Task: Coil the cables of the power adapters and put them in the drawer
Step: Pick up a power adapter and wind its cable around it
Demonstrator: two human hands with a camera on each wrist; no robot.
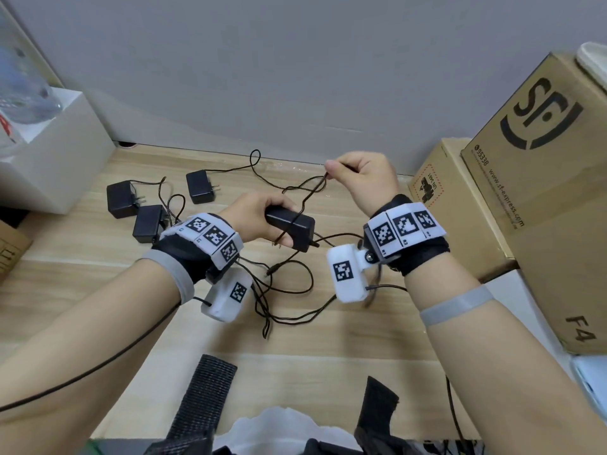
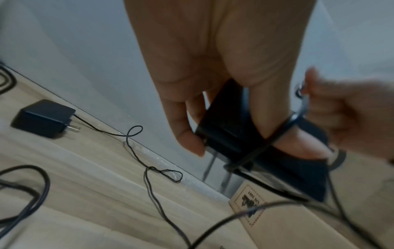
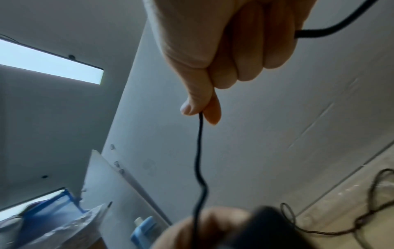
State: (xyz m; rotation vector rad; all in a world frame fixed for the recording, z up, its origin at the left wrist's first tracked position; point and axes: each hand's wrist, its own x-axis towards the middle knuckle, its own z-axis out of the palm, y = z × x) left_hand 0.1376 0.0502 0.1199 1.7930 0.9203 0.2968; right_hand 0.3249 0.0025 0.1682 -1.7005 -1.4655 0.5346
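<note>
Right fingers (image 3: 210,109): your thumb and forefinger pinch the cable (image 1: 308,198); the other fingers are curled into the palm. The pinch seems meant to keep the strand taut so you can steer each turn.
Left fingers (image 2: 187,133): curled round the adapter (image 1: 290,226), thumb on one side, fingers on the other, holding it clear of the counter (image 1: 345,323) as a core to wind on.
Cable: it runs from your right hand (image 1: 364,178) down to the adapter and crosses its body, so wrapping looks just begun; the slack trails in loose loops on the counter below your left hand (image 1: 256,218).
Other adapters: three (image 1: 200,187) (image 1: 121,198) (image 1: 149,223) lie on the counter to your left, cables uncoiled.
Drawer: not in view.
Boxes (image 1: 460,205): stacked just right of your right hand.
</note>
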